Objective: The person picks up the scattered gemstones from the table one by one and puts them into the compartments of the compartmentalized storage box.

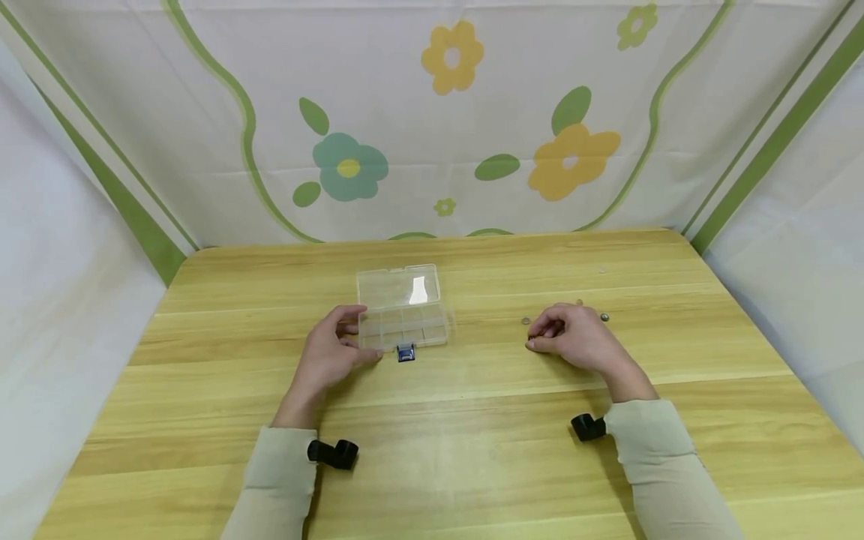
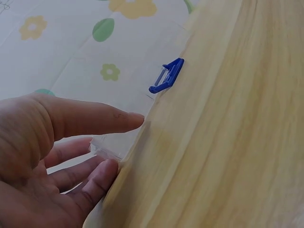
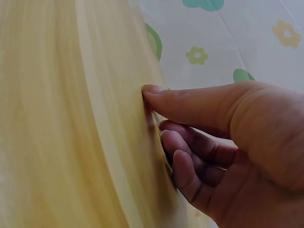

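A clear plastic compartment box (image 1: pixel 403 346) lies on the table with its lid (image 1: pixel 388 291) raised at the back and a blue latch (image 1: pixel 406 352) at the front. My left hand (image 1: pixel 328 355) holds its left end, thumb along the front wall and the other fingers at the side and back. The left wrist view shows the thumb (image 2: pixel 104 116) near the front edge, short of the latch. Well right of the box, my right hand (image 1: pixel 575 339) pinches a small dark piece (image 1: pixel 529 339) low at the tabletop; its kind is mostly hidden by thumb and fingers.
Around the right hand lie a small greyish piece (image 1: pixel 526 321), a dark green round piece (image 1: pixel 604 317) and a small tan piece (image 1: pixel 579 302). A pale piece (image 1: pixel 603 270) sits farther back. Behind the wooden table (image 1: pixel 459 450) hangs a flowered cloth (image 1: pixel 418 112).
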The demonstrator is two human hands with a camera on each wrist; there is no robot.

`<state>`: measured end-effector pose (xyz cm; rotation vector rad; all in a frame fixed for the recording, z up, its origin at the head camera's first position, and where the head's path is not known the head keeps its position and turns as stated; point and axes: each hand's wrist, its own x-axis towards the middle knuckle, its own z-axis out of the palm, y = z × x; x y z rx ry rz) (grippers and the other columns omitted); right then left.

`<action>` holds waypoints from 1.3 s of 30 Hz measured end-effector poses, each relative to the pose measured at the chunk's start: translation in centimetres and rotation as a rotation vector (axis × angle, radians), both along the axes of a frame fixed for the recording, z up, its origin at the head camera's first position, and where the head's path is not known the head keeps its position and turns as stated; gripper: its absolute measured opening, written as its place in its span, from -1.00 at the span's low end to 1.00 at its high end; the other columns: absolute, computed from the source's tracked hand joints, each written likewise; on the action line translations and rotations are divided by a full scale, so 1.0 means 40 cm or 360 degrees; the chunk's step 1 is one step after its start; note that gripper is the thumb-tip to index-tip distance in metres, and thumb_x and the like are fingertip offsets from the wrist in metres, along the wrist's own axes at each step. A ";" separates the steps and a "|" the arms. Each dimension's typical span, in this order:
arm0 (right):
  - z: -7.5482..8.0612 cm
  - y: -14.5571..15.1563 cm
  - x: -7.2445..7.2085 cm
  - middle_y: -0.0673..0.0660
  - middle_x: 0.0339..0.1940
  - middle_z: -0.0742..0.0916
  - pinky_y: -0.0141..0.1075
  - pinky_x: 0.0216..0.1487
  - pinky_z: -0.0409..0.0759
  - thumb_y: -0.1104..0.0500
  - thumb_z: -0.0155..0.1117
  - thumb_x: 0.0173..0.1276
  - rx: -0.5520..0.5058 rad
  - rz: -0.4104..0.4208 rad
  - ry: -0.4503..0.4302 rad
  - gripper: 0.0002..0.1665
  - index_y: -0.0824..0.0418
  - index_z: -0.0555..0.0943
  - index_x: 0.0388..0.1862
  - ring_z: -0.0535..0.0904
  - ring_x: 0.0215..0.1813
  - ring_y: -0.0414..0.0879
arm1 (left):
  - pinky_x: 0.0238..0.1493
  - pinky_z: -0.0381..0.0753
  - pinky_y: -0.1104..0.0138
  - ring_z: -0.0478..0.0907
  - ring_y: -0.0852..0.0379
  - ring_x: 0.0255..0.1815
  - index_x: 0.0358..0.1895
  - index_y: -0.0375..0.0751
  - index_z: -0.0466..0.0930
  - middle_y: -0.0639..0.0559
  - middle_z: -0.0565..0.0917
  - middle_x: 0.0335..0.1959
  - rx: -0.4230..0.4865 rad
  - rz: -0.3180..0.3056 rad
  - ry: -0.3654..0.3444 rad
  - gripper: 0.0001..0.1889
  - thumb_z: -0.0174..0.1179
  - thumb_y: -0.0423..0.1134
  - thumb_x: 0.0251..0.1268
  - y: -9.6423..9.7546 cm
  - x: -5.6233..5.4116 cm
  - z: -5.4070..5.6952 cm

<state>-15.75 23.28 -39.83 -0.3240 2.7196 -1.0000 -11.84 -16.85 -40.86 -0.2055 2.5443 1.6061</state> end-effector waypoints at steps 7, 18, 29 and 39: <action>-0.006 -0.008 -0.002 0.04 -0.22 0.82 -0.02 0.14 0.53 0.12 0.58 0.39 0.0015 -0.0010 0.0060 -0.92 0.05 0.84 -0.18 0.63 -0.23 -0.09 | 0.11 0.64 0.28 0.60 -0.15 0.12 0.51 -0.20 0.47 -0.27 0.59 0.34 -0.0001 0.0001 -0.0001 -0.15 0.59 -0.52 0.07 0.000 0.001 -0.001; -0.008 -0.049 -0.005 0.03 -0.19 0.81 -0.09 0.08 0.51 0.08 0.58 0.40 -0.0060 -0.0034 0.0112 -0.91 0.01 0.84 -0.17 0.64 -0.20 -0.09 | 0.18 0.63 0.21 0.56 -0.18 0.22 0.51 -0.23 0.47 -0.30 0.57 0.35 -0.0041 -0.0049 0.0029 -0.17 0.56 -0.52 0.10 -0.007 0.003 -0.002; -0.015 -0.127 -0.024 0.03 -0.19 0.80 -0.21 -0.12 0.60 0.08 0.57 0.41 -0.0211 0.0045 0.0066 -0.91 0.01 0.84 -0.15 0.63 -0.18 -0.06 | 0.19 0.66 0.18 0.58 -0.17 0.18 0.51 -0.23 0.47 -0.31 0.59 0.29 -0.0053 -0.0040 0.0048 -0.17 0.53 -0.56 0.10 -0.011 0.001 -0.006; -0.010 -0.164 -0.024 0.03 -0.18 0.81 -0.22 -0.10 0.61 0.11 0.59 0.39 -0.0247 0.0052 0.0059 -0.91 0.03 0.85 -0.17 0.64 -0.17 -0.06 | 0.21 0.66 0.12 0.57 -0.18 0.20 0.50 -0.25 0.48 -0.30 0.59 0.31 -0.0062 -0.0045 0.0067 -0.19 0.52 -0.56 0.10 -0.008 0.004 -0.007</action>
